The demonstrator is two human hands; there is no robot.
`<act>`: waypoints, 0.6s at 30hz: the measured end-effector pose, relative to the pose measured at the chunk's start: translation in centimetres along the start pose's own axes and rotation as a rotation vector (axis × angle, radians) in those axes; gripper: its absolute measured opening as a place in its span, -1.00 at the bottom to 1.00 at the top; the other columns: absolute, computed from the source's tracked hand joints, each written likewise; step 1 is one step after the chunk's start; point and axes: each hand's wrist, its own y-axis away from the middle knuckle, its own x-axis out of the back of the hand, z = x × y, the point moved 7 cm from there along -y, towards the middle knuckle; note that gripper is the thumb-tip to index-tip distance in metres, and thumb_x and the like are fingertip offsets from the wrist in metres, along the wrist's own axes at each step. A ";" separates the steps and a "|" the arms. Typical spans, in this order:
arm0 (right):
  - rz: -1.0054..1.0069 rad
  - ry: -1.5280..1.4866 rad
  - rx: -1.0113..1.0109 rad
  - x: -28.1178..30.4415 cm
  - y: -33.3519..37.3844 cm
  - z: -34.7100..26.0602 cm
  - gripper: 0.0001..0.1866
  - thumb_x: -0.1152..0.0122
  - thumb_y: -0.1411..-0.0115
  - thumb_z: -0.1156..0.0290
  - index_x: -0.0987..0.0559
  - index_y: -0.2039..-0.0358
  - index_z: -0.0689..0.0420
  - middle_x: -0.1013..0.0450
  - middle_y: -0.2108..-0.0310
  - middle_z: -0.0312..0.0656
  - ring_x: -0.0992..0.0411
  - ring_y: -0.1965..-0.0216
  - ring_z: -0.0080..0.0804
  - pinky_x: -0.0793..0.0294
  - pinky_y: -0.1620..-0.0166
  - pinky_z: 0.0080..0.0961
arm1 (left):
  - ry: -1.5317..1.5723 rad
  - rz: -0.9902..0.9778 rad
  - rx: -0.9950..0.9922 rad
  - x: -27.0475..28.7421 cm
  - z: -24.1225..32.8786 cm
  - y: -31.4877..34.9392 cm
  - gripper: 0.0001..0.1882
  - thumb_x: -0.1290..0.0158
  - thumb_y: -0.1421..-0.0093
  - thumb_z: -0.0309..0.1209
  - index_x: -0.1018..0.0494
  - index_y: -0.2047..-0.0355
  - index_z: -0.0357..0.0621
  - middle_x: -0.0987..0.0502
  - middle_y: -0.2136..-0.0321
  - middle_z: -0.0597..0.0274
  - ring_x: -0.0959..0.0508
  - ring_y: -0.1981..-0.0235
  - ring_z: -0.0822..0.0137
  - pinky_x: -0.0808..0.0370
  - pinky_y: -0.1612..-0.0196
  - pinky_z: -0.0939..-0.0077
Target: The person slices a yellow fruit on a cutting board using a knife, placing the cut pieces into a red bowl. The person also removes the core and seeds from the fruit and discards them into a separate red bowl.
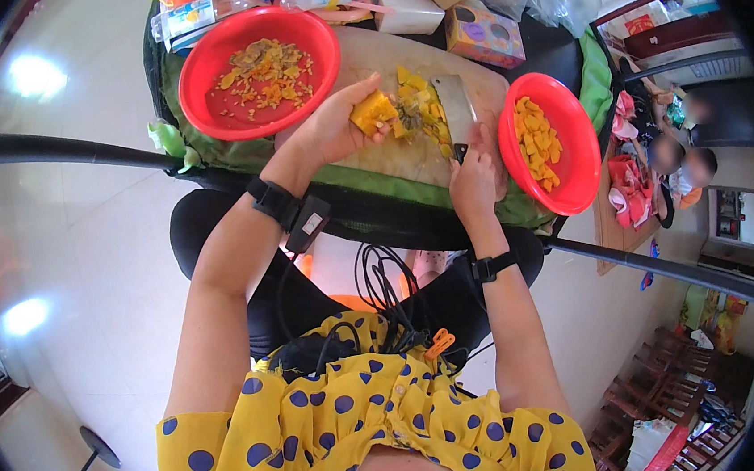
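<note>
Orange pumpkin chunk, and we're gripping it in our left hand; our right hand clasps the cleaver, left of the right red bowl!

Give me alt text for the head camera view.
A person's left hand holds a squash chunk and the right hand a cleaver over a cutting board. The left red bowl holds seeds; the right red bowl, cut pieces.
</note>
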 end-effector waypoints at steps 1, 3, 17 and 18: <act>0.062 -0.012 0.067 0.8 -0.1 -0.5 -0.65 -0.24 -0.23 0.36 -0.43 0.06 0.27 -0.43 0.13 0.15 -0.48 0.17 0.11 -0.50 0.12 -0.12 | -0.030 -0.011 0.020 -0.5 -0.1 0.2 -0.54 0.09 -0.41 -0.03 -0.47 0.13 -0.24 -0.57 0.31 0.06 -0.56 0.44 0.27 -0.59 0.37 0.50; 0.188 -0.034 0.200 3.0 -0.2 -1.6 -0.67 -0.21 -0.25 0.42 -0.47 0.01 0.27 -0.45 0.15 0.07 -0.50 0.18 -0.02 -0.51 0.11 -0.21 | -0.066 -0.023 0.051 -0.8 -0.6 0.2 -0.52 0.09 -0.41 -0.02 -0.46 0.12 -0.27 -0.58 0.30 0.03 -0.59 0.40 0.25 -0.62 0.33 0.47; 0.050 -0.776 0.651 6.5 -3.9 -10.2 -0.36 -0.43 0.03 0.41 -0.42 -0.08 0.29 -0.45 0.09 0.03 -0.41 0.03 0.02 -0.36 -0.11 -0.14 | 0.083 0.018 0.027 -0.2 -1.9 -1.0 -0.53 0.09 -0.42 -0.08 -0.38 -0.05 -0.26 -0.52 0.04 -0.02 -0.55 -0.01 0.04 -0.51 -0.11 0.06; -0.022 -0.773 0.652 5.9 -4.2 -10.7 -0.33 -0.47 0.07 0.41 -0.43 -0.08 0.26 -0.45 0.05 0.05 -0.41 0.02 0.04 -0.37 -0.10 -0.13 | 0.083 0.025 0.037 0.1 -2.1 -1.0 -0.53 0.11 -0.42 -0.07 -0.38 -0.06 -0.25 -0.52 0.03 0.00 -0.55 -0.02 0.06 -0.50 -0.12 0.08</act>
